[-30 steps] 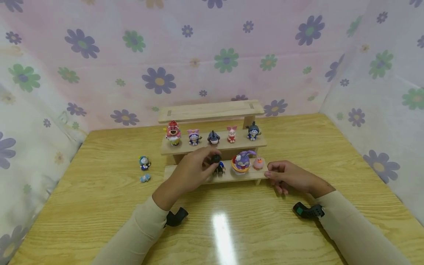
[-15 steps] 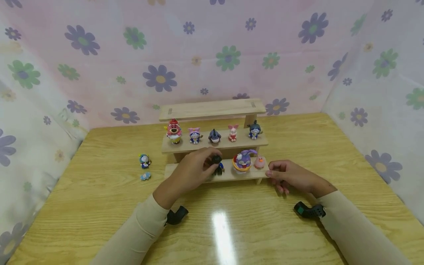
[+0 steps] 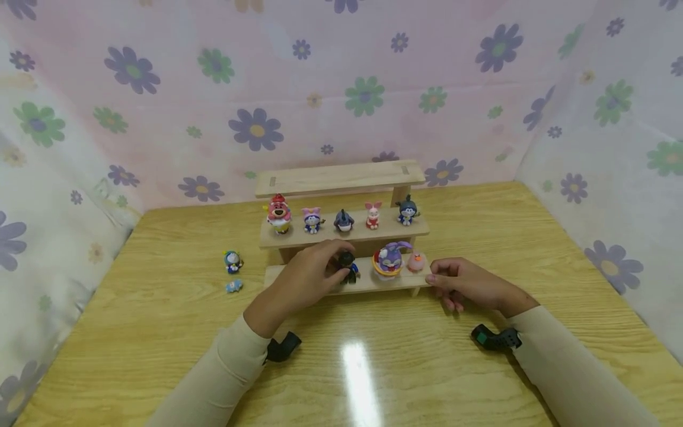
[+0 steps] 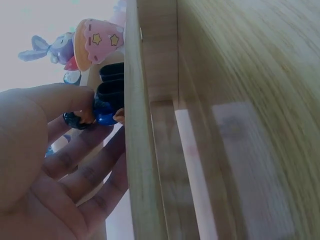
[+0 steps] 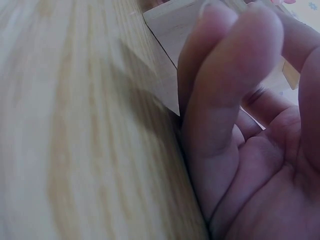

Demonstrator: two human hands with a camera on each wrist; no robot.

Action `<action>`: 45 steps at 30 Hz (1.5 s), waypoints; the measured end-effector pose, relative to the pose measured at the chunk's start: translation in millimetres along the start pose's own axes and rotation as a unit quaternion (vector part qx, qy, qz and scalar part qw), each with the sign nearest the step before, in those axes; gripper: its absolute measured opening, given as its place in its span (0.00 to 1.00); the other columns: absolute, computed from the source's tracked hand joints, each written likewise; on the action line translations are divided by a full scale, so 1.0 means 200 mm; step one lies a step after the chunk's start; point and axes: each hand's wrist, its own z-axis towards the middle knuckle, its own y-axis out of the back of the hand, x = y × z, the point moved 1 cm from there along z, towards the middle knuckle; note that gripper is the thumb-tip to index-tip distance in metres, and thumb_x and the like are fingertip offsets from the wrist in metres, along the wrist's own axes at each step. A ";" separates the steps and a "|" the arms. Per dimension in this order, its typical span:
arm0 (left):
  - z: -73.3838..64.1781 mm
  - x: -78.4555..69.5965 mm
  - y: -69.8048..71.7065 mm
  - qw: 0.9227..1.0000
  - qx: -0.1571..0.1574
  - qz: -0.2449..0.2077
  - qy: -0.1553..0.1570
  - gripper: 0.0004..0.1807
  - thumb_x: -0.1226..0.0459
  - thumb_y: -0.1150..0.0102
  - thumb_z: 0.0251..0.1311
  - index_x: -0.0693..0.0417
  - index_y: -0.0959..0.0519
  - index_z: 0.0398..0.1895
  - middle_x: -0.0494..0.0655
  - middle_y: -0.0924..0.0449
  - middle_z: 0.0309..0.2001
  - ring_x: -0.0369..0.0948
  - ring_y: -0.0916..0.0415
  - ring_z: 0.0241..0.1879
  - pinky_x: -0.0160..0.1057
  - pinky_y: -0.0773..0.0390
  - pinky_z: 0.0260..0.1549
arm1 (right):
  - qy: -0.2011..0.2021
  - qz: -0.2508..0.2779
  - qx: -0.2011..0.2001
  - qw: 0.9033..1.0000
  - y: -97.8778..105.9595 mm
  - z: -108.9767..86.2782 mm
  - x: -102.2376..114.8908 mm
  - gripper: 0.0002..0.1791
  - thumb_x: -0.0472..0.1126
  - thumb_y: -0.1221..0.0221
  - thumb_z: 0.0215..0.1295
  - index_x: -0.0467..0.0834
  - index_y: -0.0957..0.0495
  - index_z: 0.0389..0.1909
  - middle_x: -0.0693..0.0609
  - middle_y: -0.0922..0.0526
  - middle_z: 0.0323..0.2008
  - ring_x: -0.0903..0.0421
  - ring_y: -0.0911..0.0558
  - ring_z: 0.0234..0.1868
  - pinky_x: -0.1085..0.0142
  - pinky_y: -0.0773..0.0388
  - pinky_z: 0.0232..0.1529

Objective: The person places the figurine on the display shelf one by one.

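Note:
My left hand (image 3: 306, 273) pinches a small figurine (image 3: 350, 273) by its upper part, thumb in front and fingers behind. In the left wrist view the figurine (image 4: 107, 97) has dark hair, a blue top and black legs, its feet at the lowest board of a wooden tiered shelf (image 3: 315, 289). My right hand (image 3: 469, 284) grips the right end of that board with thumb and index finger, its other fingers curled low by the table. Right of the held figurine stand a purple rabbit figurine (image 3: 389, 261) in a cup and a pink duck figurine (image 3: 416, 262).
Several figurines line the middle board, among them a red bear (image 3: 279, 214), a donkey (image 3: 344, 221) and a piglet (image 3: 373, 216). The top board (image 3: 341, 176) is bare. On the table (image 3: 176, 320) at left are a blue figurine (image 3: 232, 261) and a small light-blue piece (image 3: 233, 286).
The left hand has tilted and shifted the figurine very slightly on the lowest board, still pinching it. My right hand stays at the board's end.

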 end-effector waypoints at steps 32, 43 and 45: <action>-0.32 0.23 0.24 0.960 -0.245 0.079 -0.111 0.13 0.68 0.32 0.60 0.55 0.19 0.48 0.45 0.16 0.39 0.38 0.20 0.38 0.39 0.18 0.34 | -0.002 0.009 0.003 1.000 0.00 0.01 -0.01 0.21 0.49 0.47 0.77 0.31 0.31 0.42 0.52 0.22 0.24 0.59 0.22 0.19 0.65 0.22 0.17; -0.39 0.42 0.36 0.945 -0.314 0.073 -0.062 0.13 0.72 0.35 0.60 0.62 0.19 0.48 0.52 0.17 0.39 0.44 0.20 0.38 0.27 0.25 0.36 | 0.006 0.008 0.007 1.000 0.01 0.00 -0.02 0.20 0.47 0.49 0.78 0.30 0.32 0.43 0.53 0.22 0.24 0.60 0.22 0.18 0.64 0.22 0.17; -0.39 0.46 0.37 0.945 -0.317 0.069 -0.043 0.12 0.72 0.37 0.62 0.63 0.19 0.49 0.53 0.16 0.40 0.45 0.20 0.39 0.25 0.27 0.38 | 0.004 0.007 0.005 1.000 0.00 0.00 -0.01 0.20 0.48 0.49 0.78 0.30 0.32 0.43 0.53 0.22 0.24 0.60 0.22 0.19 0.64 0.21 0.17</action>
